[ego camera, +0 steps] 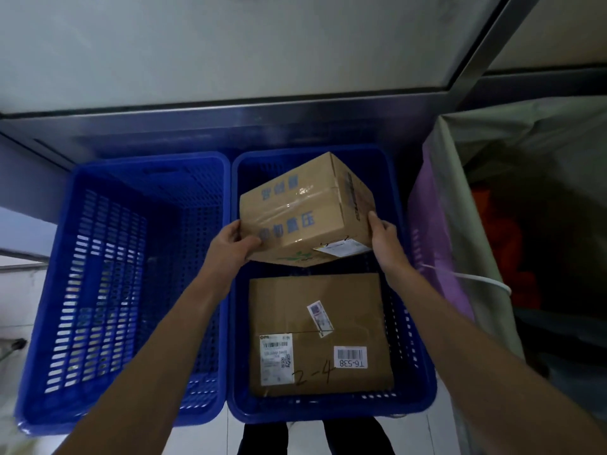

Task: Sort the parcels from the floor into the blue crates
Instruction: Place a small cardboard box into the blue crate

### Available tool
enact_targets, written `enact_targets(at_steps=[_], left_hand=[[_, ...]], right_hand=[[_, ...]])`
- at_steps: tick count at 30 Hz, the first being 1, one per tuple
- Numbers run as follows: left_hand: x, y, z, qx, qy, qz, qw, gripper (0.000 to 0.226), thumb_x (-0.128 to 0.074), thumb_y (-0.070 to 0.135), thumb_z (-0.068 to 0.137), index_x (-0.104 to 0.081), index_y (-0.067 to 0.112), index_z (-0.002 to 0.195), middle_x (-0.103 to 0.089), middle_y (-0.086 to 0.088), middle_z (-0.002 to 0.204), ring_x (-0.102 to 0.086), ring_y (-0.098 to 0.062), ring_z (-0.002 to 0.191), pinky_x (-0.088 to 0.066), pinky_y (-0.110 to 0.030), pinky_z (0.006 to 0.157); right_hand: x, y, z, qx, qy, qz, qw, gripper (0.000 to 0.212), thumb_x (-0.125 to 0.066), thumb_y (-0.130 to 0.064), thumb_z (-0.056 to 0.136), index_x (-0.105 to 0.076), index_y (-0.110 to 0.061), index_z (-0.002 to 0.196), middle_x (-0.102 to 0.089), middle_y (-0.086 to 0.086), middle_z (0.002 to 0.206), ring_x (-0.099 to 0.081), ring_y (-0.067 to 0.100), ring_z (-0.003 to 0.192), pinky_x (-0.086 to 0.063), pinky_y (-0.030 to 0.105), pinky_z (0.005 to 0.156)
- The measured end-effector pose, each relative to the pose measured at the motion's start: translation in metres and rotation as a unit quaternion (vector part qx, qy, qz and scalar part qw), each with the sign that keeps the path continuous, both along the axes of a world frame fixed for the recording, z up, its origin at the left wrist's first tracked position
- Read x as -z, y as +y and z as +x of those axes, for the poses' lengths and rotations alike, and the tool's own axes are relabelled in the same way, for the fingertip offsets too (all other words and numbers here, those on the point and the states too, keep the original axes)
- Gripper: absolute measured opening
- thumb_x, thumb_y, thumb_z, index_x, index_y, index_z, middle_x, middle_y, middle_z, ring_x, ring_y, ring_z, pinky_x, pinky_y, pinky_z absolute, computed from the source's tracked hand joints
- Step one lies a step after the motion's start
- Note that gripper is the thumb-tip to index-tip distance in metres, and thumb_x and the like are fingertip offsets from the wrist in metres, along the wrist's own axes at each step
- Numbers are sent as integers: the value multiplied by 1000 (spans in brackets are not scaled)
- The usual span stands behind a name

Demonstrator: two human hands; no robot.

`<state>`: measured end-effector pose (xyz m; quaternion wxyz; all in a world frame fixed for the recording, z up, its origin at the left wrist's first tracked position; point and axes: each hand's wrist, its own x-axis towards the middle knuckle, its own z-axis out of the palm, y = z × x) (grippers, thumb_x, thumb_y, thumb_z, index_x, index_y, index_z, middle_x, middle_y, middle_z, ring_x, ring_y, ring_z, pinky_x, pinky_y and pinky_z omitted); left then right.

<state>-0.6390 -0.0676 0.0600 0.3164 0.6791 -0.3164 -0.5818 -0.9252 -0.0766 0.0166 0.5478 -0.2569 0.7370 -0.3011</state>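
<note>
Pale tile floor (pixel 440 435) runs under a grey metal frame (pixel 230 116) set against a dull white wall (pixel 230 44). Two blue perforated crates stand side by side on the floor beneath the frame, their long walls touching. The left crate (pixel 42 323) shows only its slotted sides and base. The right crate (pixel 328 412) holds a flat cardboard parcel (pixel 315 310) lying in its near half, with white barcode labels and "2-4" handwritten on top.

A taped cardboard box (pixel 295 211) with blue print is held tilted in the air above the far half of the right crate, clear of the parcel. The left hand (pixel 230 247) grips its near left corner, thumb on top and fingers curled beneath. The right hand (pixel 384 241) clasps its right side, thumb up along the face.

Just right of the crates hangs a purple bag (pixel 427 231), with a grey-green sack (pixel 460 192) beside it and a white cord (pixel 473 277) across both.
</note>
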Motion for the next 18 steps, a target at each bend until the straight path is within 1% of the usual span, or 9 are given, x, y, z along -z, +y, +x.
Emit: enact_targets(at_steps=[3, 6, 8, 10, 13, 14, 16, 17, 18], left_hand=[[21, 4, 1, 18, -25, 1, 1000, 60, -77, 22, 85, -51, 17, 138, -64, 6, 126, -63, -10, 111, -53, -32, 96], [43, 8, -6, 40, -70, -7, 997, 64, -76, 25, 87, -45, 15, 142, -57, 5, 129, -59, -8, 109, -49, -20, 81], [60, 7, -9, 45, -113, -1, 993, 67, -75, 27, 88, -40, 17, 146, -53, 7, 126, -56, -8, 107, -46, -21, 80], [75, 6, -9, 50, -135, 16, 989, 71, -75, 28, 88, -37, 19, 148, -53, 7, 126, -55, -10, 107, -46, -25, 82], [95, 3, -8, 57, -167, 46, 983, 73, -75, 28, 87, -36, 18, 148, -54, 3, 132, -55, -12, 107, -47, -29, 82], [101, 2, -11, 66, -184, 51, 979, 73, -75, 29, 86, -37, 17, 148, -54, 2, 132, -54, -12, 106, -46, -29, 82], [112, 0, -18, 87, -209, 63, 972, 81, -74, 38, 82, -35, 17, 150, -52, 3, 134, -54, -16, 112, -48, -34, 91], [117, -1, -23, 100, -224, 76, 966, 86, -73, 42, 80, -34, 17, 151, -50, 1, 139, -54, -20, 119, -48, -38, 98], [124, -3, -28, 114, -239, 90, 960, 87, -72, 43, 80, -32, 17, 153, -48, -1, 144, -52, -24, 124, -46, -41, 102]], right_hand=[[35, -11, 3, 8, -31, 50, 998, 79, -46, -70, 91, -47, -13, 146, -61, 6, 135, -61, 21, 114, -48, 32, 90], [61, -13, 4, 10, -47, 59, 997, 66, -43, -62, 98, -55, -14, 141, -65, 8, 130, -63, 21, 111, -48, 32, 91], [75, -8, 5, -12, -65, 61, 996, 63, -41, -64, 98, -56, -21, 141, -66, 6, 130, -63, 19, 110, -48, 33, 95], [84, -2, 7, -22, -73, 80, 994, 65, -43, -69, 94, -54, -28, 143, -65, 3, 131, -62, 20, 115, -45, 39, 106], [92, -6, 12, -47, -55, 98, 993, 85, -44, -81, 85, -40, -30, 153, -50, -1, 148, -50, 22, 131, -34, 44, 116], [93, -11, 16, -57, -54, 109, 991, 89, -43, -85, 82, -39, -30, 153, -49, -3, 147, -49, 21, 132, -33, 43, 116], [94, -19, 25, -87, -78, 123, 986, 74, -37, -84, 85, -50, -33, 137, -55, -7, 135, -54, 18, 120, -38, 39, 109], [92, -21, 30, -111, -88, 132, 981, 67, -35, -81, 89, -50, -35, 135, -55, -9, 131, -54, 18, 120, -38, 38, 107], [96, -22, 33, -135, -82, 140, 977, 72, -33, -81, 90, -46, -33, 143, -51, -10, 137, -50, 19, 128, -35, 40, 112]])
